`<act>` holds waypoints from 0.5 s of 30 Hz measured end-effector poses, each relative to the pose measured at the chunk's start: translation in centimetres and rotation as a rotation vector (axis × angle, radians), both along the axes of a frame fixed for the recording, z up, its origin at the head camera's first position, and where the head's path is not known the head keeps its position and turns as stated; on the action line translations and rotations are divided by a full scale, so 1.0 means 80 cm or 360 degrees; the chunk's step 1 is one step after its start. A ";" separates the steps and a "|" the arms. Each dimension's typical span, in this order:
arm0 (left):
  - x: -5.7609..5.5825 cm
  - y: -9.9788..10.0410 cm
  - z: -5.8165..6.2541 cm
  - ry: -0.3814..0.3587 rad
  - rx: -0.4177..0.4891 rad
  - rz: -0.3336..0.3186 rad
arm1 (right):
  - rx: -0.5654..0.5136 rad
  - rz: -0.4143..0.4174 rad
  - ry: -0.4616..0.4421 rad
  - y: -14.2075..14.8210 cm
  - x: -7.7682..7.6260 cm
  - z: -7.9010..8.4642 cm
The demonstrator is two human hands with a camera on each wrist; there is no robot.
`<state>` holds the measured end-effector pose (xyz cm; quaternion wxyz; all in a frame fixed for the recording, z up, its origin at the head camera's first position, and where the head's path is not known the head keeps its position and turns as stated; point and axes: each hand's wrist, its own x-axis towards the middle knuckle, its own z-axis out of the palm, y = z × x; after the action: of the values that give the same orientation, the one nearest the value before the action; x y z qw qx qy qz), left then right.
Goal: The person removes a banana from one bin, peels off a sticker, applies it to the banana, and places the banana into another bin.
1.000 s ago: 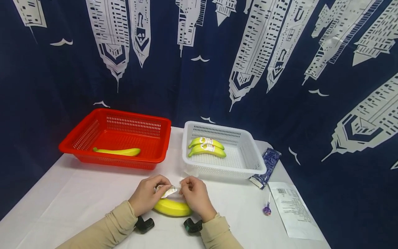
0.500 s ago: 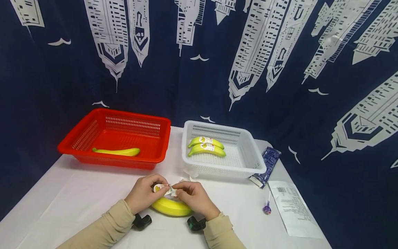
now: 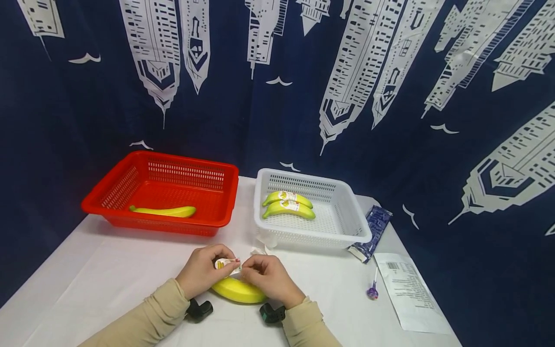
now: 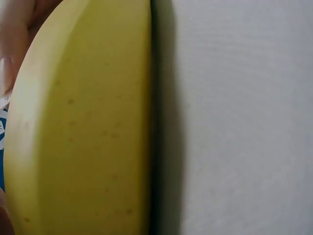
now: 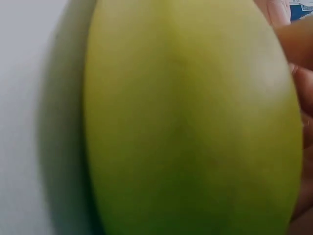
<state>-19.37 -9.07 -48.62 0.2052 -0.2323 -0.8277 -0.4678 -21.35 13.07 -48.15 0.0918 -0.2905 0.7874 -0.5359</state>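
A yellow banana (image 3: 238, 290) lies crosswise on the white table in front of the person, its two ends covered by the hands. My left hand (image 3: 201, 272) pinches a small white banana label (image 3: 222, 264) with a yellow picture and red print, held just above the fruit. Curled finger and thumb of my right hand (image 3: 273, 279) meet at the label's right end. In the left wrist view the banana (image 4: 93, 122) fills the left half, with fingertips behind it. The right wrist view has the greener part of the banana (image 5: 195, 117), with fingers along its right side.
Behind stand a red basket (image 3: 195, 193) with one banana (image 3: 169, 211) and a white basket (image 3: 334, 224) with two labelled bananas (image 3: 289, 208). Crumpled white scraps (image 3: 259, 249) lie beyond the hands. On the right are a blue packet (image 3: 376, 226), a lollipop (image 3: 372, 291) and a white printed packet (image 3: 407, 294).
The right hand has moved left and slightly down from apart to the label's right end. The left hand keeps its pinch on the label. The banana has hardly moved.
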 end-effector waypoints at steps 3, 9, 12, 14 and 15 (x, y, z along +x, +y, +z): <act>0.001 0.000 0.001 0.0019 0.0009 0.0009 | 0.0026 -0.0047 0.0020 -0.001 0.001 0.002; 0.002 0.005 0.004 0.0069 0.0038 0.0022 | -0.0057 -0.0077 -0.0015 0.000 -0.001 0.005; 0.002 0.002 0.008 0.0097 0.0032 0.0092 | -0.0151 -0.0217 -0.0085 0.006 -0.008 0.005; 0.001 -0.003 0.011 0.0091 0.0066 0.0182 | -0.0234 -0.0361 -0.0156 0.015 -0.014 0.005; 0.001 -0.006 0.012 0.0074 0.0091 0.0230 | -0.0280 -0.0421 -0.0200 0.019 -0.016 0.005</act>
<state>-19.33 -9.54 -47.63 0.2642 -0.1768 -0.8236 -0.4698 -22.65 14.63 -47.78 0.0437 -0.1571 0.7615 -0.6273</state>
